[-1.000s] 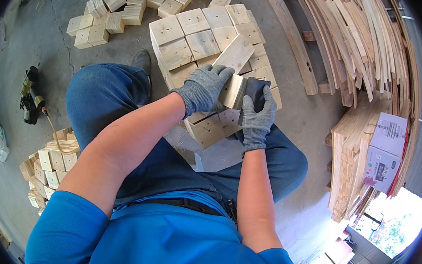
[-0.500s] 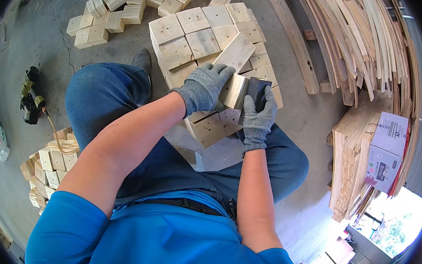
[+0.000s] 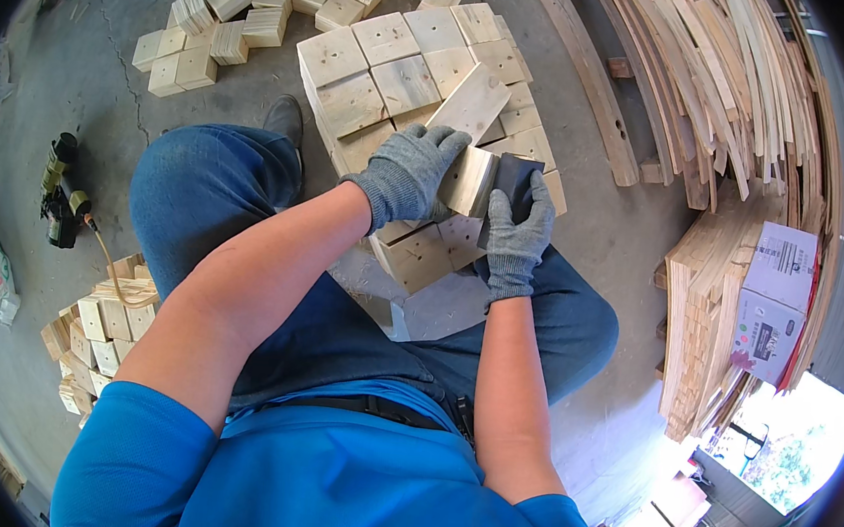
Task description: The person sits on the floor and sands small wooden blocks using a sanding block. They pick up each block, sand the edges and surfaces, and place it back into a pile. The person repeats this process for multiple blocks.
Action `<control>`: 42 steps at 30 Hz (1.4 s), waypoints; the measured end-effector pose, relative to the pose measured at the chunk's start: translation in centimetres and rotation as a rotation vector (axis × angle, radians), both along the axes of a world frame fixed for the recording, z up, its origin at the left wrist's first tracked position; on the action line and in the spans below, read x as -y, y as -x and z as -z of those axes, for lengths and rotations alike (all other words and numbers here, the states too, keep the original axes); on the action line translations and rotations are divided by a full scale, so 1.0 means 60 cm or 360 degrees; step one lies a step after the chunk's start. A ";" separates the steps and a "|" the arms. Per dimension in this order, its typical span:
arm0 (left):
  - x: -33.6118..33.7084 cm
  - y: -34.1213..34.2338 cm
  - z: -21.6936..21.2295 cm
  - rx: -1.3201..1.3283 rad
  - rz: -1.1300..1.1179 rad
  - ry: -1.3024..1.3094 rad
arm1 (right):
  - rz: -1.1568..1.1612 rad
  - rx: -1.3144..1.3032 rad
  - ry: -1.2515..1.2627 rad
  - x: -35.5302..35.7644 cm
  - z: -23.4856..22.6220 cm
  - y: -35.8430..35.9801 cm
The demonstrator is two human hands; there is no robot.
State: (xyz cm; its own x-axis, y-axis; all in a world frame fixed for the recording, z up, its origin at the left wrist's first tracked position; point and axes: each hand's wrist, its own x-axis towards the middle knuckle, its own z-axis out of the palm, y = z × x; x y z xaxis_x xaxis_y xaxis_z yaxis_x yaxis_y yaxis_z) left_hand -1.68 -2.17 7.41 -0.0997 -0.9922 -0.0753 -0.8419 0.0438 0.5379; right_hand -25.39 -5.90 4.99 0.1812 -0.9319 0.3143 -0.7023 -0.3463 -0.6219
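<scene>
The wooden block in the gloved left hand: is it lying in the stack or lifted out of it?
Lifted out. The left hand grips the wooden block above the stack of blocks, with the right hand pressing a dark pad against it.

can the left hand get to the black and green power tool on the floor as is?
Probably not straight away: the grey-gloved left hand grips a pale wooden block, and the tool lies beyond the left knee.

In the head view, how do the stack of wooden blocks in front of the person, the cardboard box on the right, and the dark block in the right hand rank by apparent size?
1. Stack of wooden blocks, clearly largest.
2. Cardboard box.
3. Dark block held in the right hand, smallest.
The box lies near the curved rim of the picture, so its size is uncertain.
</scene>
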 end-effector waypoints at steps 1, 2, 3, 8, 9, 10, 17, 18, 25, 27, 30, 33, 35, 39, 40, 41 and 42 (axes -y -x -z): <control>-0.001 0.001 -0.001 -0.0006 -0.0001 -0.0011 | -0.0005 0.0008 0.0005 -0.002 -0.001 0.001; -0.001 0.000 -0.004 -0.0008 -0.0006 -0.0018 | -0.0014 0.0020 0.0014 -0.001 -0.003 -0.001; -0.001 -0.001 -0.003 -0.0003 -0.0006 -0.0016 | -0.0013 0.0017 0.0011 -0.001 -0.002 0.000; 0.000 -0.001 -0.001 0.0001 0.0002 0.0001 | 0.0002 0.0001 0.0012 0.000 0.003 0.001; 0.000 -0.001 -0.002 0.0000 0.0004 -0.0003 | 0.0003 -0.0001 0.0012 -0.001 0.002 0.001; 0.000 -0.002 -0.003 -0.0001 0.0006 -0.0006 | 0.0004 -0.0003 0.0012 -0.001 0.001 0.001; -0.002 -0.002 -0.010 -0.0013 0.0007 -0.0018 | 0.0002 0.0020 -0.0009 -0.002 0.002 0.003; -0.002 -0.002 -0.010 -0.0009 0.0008 -0.0025 | 0.0006 0.0019 -0.0006 -0.002 0.004 0.003; 0.001 -0.001 -0.019 -0.0013 0.0019 -0.0080 | 0.0027 0.0033 -0.0014 -0.001 0.012 0.008; 0.001 -0.001 -0.022 -0.0019 0.0021 -0.0098 | 0.0026 0.0046 -0.0010 -0.001 0.012 0.008; 0.001 -0.002 -0.022 -0.0013 0.0022 -0.0105 | 0.0023 0.0056 -0.0011 -0.002 0.013 0.007; 0.002 -0.002 -0.019 0.0001 0.0025 -0.0091 | 0.0024 0.0054 -0.0017 -0.001 0.013 0.008; 0.003 -0.001 -0.019 0.0009 0.0028 -0.0101 | 0.0032 0.0048 -0.0025 -0.001 0.015 0.010; 0.002 0.000 -0.017 0.0001 0.0018 -0.0083 | 0.0036 0.0057 -0.0030 0.002 0.022 0.013; 0.002 0.000 -0.017 -0.0009 0.0013 -0.0079 | 0.0042 0.0064 -0.0046 0.002 0.024 0.014; 0.003 0.001 -0.017 -0.0019 0.0008 -0.0075 | 0.0048 0.0071 -0.0062 0.002 0.024 0.014; 0.003 0.001 -0.017 -0.0015 0.0008 -0.0075 | 0.0051 0.0073 -0.0060 0.002 0.025 0.014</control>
State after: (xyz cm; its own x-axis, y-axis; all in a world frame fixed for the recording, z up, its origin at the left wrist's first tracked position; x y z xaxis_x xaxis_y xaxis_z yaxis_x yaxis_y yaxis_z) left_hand -1.75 -2.33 8.41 -0.1059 -0.9870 -0.1211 -0.8367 0.0226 0.5472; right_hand -26.24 -6.02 3.50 0.1375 -0.9483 0.2861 -0.6830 -0.3000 -0.6660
